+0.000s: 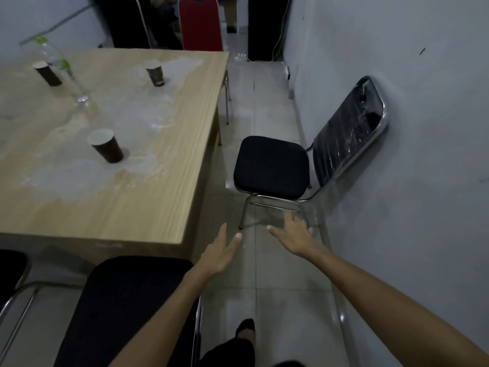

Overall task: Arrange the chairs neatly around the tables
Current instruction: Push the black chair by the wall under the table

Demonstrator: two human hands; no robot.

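A: Where is the black chair (271, 165) placed, taking the wooden table (148, 197) as the landmark?

B: It is set off the table's right edge, apart from it, with tiled floor (264, 107) seen between. Its plastic-wrapped backrest (349, 133) is leaned against the white wall (423, 154), on the side away from the table.

A: And the hands?

B: Both are stretched forward, past the table's near right corner. The left hand (221, 254) is spread flat with nothing held; the right hand (292, 235) is likewise opened wide and empty, fingers seen just in front of the chair's chrome legs (contact cannot be told).

A: What else is seen around the table?

B: A red chair (199, 25) is stood at its far end, and another dark seat (127, 300) at its near edge. Three paper cups (107, 145) and a clear bottle (63, 72) are left on top.
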